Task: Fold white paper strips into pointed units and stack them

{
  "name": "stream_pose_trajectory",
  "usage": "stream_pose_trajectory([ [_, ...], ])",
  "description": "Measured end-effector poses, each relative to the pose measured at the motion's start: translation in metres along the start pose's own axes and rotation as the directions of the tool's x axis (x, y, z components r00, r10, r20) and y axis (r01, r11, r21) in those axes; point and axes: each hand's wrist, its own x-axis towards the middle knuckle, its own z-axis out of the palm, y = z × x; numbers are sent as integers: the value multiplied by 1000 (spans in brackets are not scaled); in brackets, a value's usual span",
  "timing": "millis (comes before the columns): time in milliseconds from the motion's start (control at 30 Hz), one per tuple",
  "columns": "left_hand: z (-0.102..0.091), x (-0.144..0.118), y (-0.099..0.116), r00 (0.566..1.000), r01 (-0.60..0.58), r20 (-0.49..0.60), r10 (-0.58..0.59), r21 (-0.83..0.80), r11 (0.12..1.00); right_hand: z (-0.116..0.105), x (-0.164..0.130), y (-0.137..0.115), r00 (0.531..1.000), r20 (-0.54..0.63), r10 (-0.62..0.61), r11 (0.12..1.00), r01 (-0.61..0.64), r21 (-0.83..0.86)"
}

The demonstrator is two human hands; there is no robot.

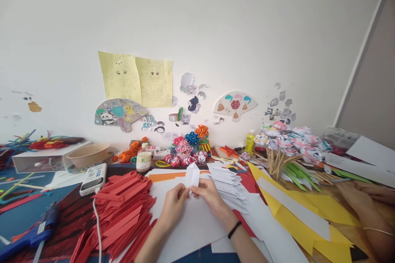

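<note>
Between my two hands a small folded piece of white paper (193,175) stands upright, its top end pointed. My left hand (175,199) pinches its lower left edge, and my right hand (207,194), with a black band on the wrist, grips the lower right. Under them lies a stack of large white sheets (188,230). Left of my left hand is a big pile of folded red paper strips (126,213). Beyond my right hand, folded white paper pieces (226,185) are heaped in a row.
Yellow sheets (308,222) spread to the right, near another person's arm (361,201). Paper flowers on sticks (286,141) stand behind. A bottle (143,158), a white power bank (93,179) with a cable and a blue glue gun (33,234) are on the left.
</note>
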Motion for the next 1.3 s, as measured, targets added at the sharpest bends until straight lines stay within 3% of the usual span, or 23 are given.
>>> stream_pose_trajectory([
  [267, 1, -1, -1, 1000, 18, 2, -18, -13, 1000, 0, 0, 1, 1000, -22, 6, 1000, -7, -26],
  [433, 1, -1, 0, 997, 40, 72, -36, -50, 998, 1, -1, -4, 998, -61, 2, 999, -4, -35],
  [700, 1, 1, 0, 999, -18, 38, 19, -31, 999, 2, 1, -4, 998, -60, -4, 1000, 3, -14],
  [900, 1, 1, 0, 997, 32, 74, -27, -66, 997, 1, 1, -5, 999, -54, -3, 999, 1, -39],
  [1133, -1, 1, -1, 998, 19, 61, -16, -43, 999, 2, -1, -8, 999, -48, -22, 999, 19, -46],
  [1300, -5, 2, -1, 998, -25, -51, 24, -2, 1000, 0, 0, -4, 1000, 27, 2, 1000, -1, -19],
])
